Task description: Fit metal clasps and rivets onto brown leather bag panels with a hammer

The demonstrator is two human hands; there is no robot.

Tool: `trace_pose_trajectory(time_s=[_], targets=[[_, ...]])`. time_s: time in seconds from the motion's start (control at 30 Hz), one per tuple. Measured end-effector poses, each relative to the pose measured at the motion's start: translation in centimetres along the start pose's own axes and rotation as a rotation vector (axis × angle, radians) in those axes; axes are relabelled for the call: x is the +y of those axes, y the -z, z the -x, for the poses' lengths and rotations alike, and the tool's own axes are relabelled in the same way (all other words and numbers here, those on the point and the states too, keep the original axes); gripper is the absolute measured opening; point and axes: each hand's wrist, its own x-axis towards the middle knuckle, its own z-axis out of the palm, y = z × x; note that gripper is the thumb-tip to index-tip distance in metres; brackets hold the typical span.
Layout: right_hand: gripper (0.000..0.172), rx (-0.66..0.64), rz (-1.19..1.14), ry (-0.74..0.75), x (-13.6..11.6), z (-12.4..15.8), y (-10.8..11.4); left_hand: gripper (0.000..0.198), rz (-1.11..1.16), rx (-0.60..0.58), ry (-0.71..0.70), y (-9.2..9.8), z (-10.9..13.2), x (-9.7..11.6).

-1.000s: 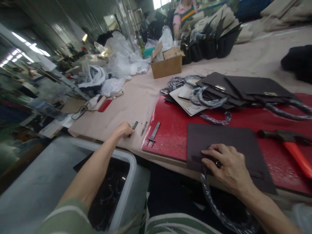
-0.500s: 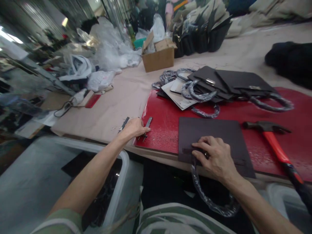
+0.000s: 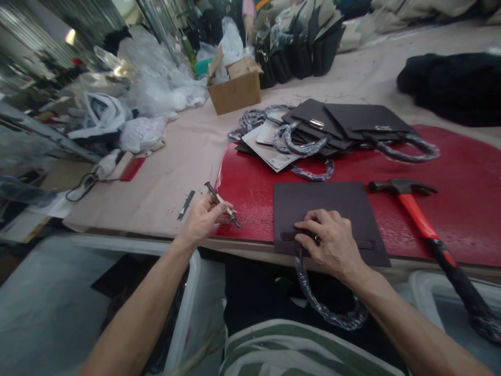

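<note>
My left hand (image 3: 204, 218) is closed around a thin metal tool (image 3: 223, 204), lifted a little above the table at the left edge of the red mat (image 3: 462, 209). My right hand (image 3: 331, 242) presses down with curled fingers on a dark brown bag panel (image 3: 324, 206) lying on the mat, at the strap near its front edge. A plastic-wrapped handle (image 3: 324, 308) hangs from the panel over the table edge. A second small metal strip (image 3: 186, 204) lies on the paper to the left of my left hand.
A red-handled hammer (image 3: 418, 216) lies to the right of the panel. A pile of dark panels and wrapped handles (image 3: 332, 130) sits behind it, then a cardboard box (image 3: 235, 89) and plastic bags (image 3: 156, 89). A grey bin (image 3: 58, 308) stands below the table's left.
My left hand went from the metal pieces on the paper toward the mat edge, picked up one tool and lifted it. My right hand stayed on the panel.
</note>
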Motion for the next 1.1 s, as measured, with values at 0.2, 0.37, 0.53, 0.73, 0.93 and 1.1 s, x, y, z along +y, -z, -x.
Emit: trace_pose_trajectory(time_s=[0.2, 0.37, 0.53, 0.73, 0.93, 1.1], targets=[[0.016, -0.009, 0.007, -0.016, -0.2, 0.0, 0.2, 0.031, -0.013, 0.174, -0.351, -5.7, 3.0, -2.8], [0.016, -0.014, 0.008, -0.025, -0.3, 0.0, 0.3, 0.022, -0.068, 0.187, -0.422, -6.5, 3.4, -4.1], [0.016, -0.007, 0.006, -0.023, -0.3, 0.1, 0.2, 0.025, -0.174, 0.131, -0.423, -4.9, 2.5, -4.9], [0.015, -0.008, -0.006, -0.031, -0.4, 0.1, 0.3, 0.018, -0.168, 0.176, -0.512, -6.1, 3.8, -4.2], [0.016, 0.01, 0.004, -0.017, -0.3, 0.1, 0.2, 0.014, -0.059, 0.005, -0.669, -10.0, 5.2, -4.1], [0.017, 0.007, 0.009, -0.015, -0.4, 0.1, 0.2, 0.016, -0.066, -0.015, -0.717, -11.1, 5.0, -5.0]])
